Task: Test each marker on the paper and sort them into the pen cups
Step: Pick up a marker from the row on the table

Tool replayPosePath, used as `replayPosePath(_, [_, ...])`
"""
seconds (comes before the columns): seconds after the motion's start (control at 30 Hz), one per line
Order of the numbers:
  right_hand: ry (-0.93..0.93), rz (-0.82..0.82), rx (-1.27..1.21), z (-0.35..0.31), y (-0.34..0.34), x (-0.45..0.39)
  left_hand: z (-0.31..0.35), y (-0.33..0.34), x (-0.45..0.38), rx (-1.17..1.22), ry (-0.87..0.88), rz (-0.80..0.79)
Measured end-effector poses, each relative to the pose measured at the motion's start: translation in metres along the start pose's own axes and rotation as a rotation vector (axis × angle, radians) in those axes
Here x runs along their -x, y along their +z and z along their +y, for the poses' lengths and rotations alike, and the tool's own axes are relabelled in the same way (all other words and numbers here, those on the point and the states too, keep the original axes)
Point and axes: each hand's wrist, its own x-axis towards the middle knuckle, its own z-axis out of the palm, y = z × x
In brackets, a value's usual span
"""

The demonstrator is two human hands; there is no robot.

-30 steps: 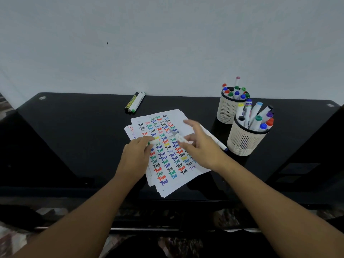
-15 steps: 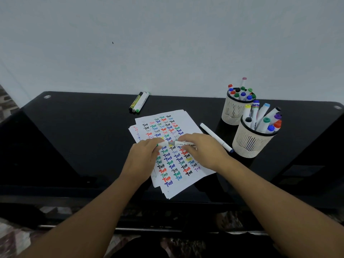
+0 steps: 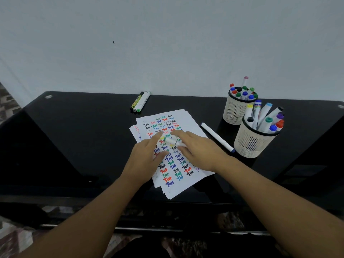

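A stack of white paper (image 3: 178,185) covered in coloured "Test" words lies mid-table. Over it my right hand (image 3: 199,153) pinches a white marker (image 3: 173,142) with a green end, held nearly flat. My left hand (image 3: 147,159) rests on the paper with fingers spread, its index tip beside the marker's green end. Two cream mesh pen cups stand at the right, the near cup (image 3: 251,144) and the far cup (image 3: 233,112), both holding several markers.
A white marker with a blue cap (image 3: 216,136) lies on the black table (image 3: 83,136) between the paper and the cups. Three markers (image 3: 139,102) lie together at the table's back edge against the pale wall.
Both hands held the marker end to end half a second ago. Now my left hand's fingers have spread off it, and my right hand alone keeps the marker.
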Motion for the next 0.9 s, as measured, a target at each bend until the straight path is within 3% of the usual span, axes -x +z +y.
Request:
replayPosePath(0.23, [0.089, 0.022, -0.169, 0.004, -0.004, 0.003, -0.007, 0.008, -0.008, -0.17, -0.056, -0.099])
replayPosePath(0.57, [0.187, 0.117, -0.393, 0.012, 0.002, 0.009, -0.012, 0.01, -0.01, -0.179, -0.067, -0.115])
replayPosePath(0.9, [0.299, 0.107, -0.733, 0.012, -0.013, 0.007, -0.014, 0.011, -0.01, -0.198, -0.071, -0.126])
